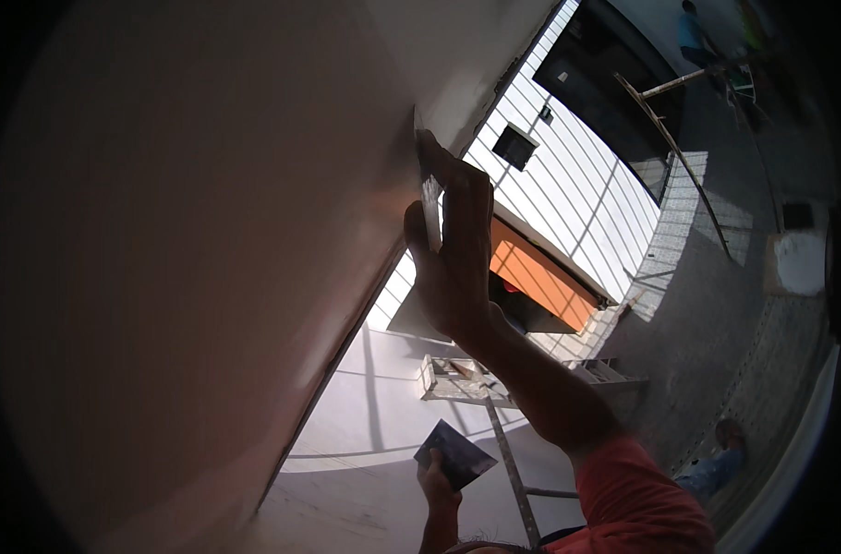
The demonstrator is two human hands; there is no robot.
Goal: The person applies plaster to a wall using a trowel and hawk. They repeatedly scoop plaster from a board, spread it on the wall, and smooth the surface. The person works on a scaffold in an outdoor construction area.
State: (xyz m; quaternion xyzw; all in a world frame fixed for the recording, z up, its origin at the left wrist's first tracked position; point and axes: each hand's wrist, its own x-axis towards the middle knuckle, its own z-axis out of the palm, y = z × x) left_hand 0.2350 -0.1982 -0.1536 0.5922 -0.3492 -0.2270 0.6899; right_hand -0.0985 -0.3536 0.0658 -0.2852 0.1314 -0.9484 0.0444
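Observation:
My right hand (457, 268) is raised at the end of a red-sleeved arm. Its fingers are closed round a thin, flat scraper blade (431, 212), seen nearly edge-on. The blade's upper end meets the broad plain plaster surface (208, 231) that fills the left of the head view. Lower down, my left hand (434, 480) grips a dark, square flat plate (454, 455) by one edge, thumb on its face. The plate is held apart from the plaster surface. Whether it has a handle is hidden.
A stepladder (508, 462) stands below, near a paint-spattered platform (457, 379). Beyond are an orange panel (545, 275), a wall with a dark square opening (514, 148) and a wooden frame (665, 125). A person in blue (691, 35) is far right; a jeans leg (716, 469) shows lower right.

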